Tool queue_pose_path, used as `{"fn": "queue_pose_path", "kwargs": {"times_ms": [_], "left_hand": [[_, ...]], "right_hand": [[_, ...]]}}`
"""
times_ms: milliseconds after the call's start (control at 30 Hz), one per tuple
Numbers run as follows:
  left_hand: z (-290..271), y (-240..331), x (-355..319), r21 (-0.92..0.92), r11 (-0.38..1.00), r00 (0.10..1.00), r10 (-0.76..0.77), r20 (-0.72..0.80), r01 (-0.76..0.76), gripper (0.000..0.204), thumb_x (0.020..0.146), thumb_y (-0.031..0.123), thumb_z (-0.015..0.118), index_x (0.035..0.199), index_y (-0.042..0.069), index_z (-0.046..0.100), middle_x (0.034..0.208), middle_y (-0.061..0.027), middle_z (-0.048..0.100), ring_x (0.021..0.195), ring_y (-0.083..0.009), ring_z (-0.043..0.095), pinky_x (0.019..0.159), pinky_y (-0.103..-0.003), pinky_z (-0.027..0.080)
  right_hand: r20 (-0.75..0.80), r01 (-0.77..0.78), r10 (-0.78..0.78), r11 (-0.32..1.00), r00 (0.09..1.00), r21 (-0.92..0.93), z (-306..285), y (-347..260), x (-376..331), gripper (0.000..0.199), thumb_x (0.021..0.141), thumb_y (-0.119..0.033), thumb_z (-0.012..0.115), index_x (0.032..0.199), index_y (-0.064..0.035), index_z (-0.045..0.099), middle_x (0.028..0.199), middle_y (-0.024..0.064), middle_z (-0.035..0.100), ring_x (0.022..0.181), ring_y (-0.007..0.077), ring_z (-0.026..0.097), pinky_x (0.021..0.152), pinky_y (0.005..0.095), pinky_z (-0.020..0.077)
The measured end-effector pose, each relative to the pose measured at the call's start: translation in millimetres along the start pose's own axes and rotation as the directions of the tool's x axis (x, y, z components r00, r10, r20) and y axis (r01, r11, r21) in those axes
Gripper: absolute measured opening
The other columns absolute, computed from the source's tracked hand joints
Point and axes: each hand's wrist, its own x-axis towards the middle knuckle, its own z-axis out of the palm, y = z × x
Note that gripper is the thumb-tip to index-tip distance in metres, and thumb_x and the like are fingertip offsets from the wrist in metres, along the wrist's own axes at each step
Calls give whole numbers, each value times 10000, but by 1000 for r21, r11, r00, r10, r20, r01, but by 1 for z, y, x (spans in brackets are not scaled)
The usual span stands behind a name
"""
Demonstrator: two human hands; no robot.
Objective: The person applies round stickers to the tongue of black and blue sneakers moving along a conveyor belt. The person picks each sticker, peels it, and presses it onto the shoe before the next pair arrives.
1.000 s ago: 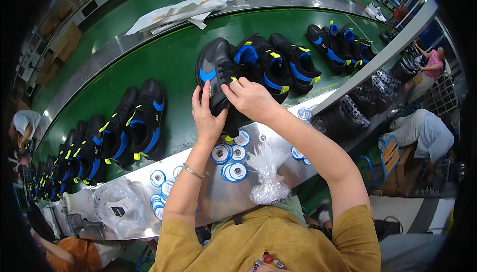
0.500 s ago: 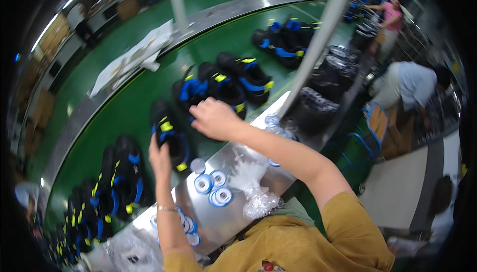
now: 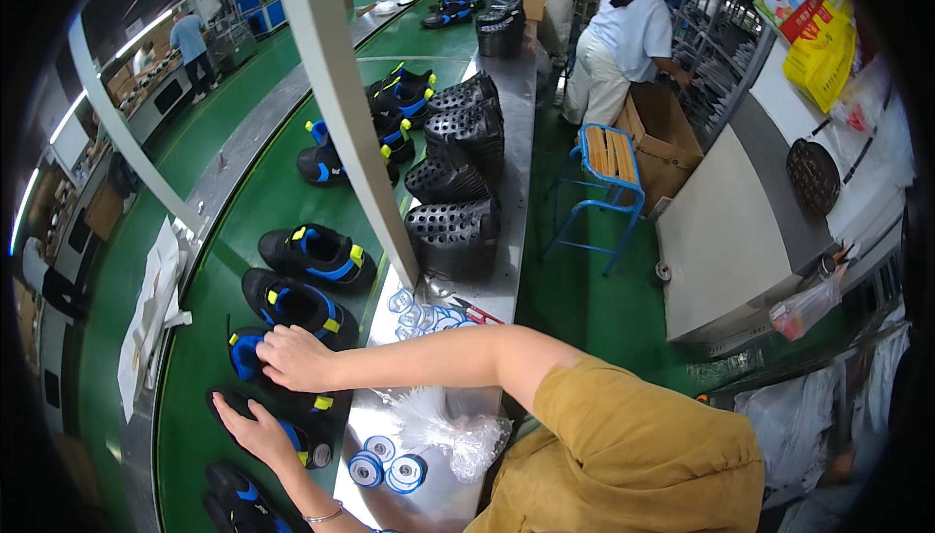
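**On a green conveyor belt, two bare hands rest on black shoes**

On the belt's near edge, a black shoe with blue and yellow trim (image 3: 255,356) is covered by the right hand (image 3: 297,358), whose fingers are curled loosely over its top; whether it is actually gripped cannot be told. Just below it, the left hand (image 3: 255,433) is laid flat, fingers spread, on a second black shoe (image 3: 297,437), pressed against it rather than closed around it. Both shoes lie on the green conveyor belt (image 3: 195,406), side by side and nearly touching. Further along the belt, more matching shoes (image 3: 317,255) are lined up in pairs. Beside the belt, a steel worktable (image 3: 506,270) is seen, with blue and white tape rolls (image 3: 386,471) and a crumpled clear plastic bag (image 3: 453,431) near the arms, and stacked black perforated moulds (image 3: 456,231) beyond. Two people are seen standing at the table's far end.
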Motion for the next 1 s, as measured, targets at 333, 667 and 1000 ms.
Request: {"fn": "queue_pose_path", "kwargs": {"times_ms": [333, 667, 1000], "left_hand": [[50, -37, 13, -498, 768, 912, -295, 285, 403, 658, 791, -87, 500, 1418, -83, 300, 1380, -218, 457, 1252, -286, 474, 1067, -350, 347], [43, -28, 13, -624, 600, 860, -424, 283, 501, 638, 784, -119, 483, 1404, -17, 373, 1220, -132, 538, 1074, -207, 544, 928, -301, 448], [40, -7, 7, -533, 824, 982, -155, 113, 191, 635, 879, -26, 610, 1437, 2, 308, 1338, -165, 475, 1153, -264, 526, 1020, -357, 412]], "right_hand": [[182, -248, 202, 927, 962, 281, 42, 21, 14, 305, 746, 59, 530, 1044, -2, 508, 997, 186, 597, 979, 403, 580, 819, 467, 486], [257, 50, -86, 988, 963, 143, 33, 28, 22, 95, 675, -69, 634, 767, -62, 660, 932, 57, 612, 1006, 256, 523, 818, 361, 409], [284, 80, -88, 996, 955, 39, 35, -20, 44, 237, 756, -181, 649, 932, -30, 599, 932, 200, 556, 736, 354, 646, 612, 452, 519]]}}
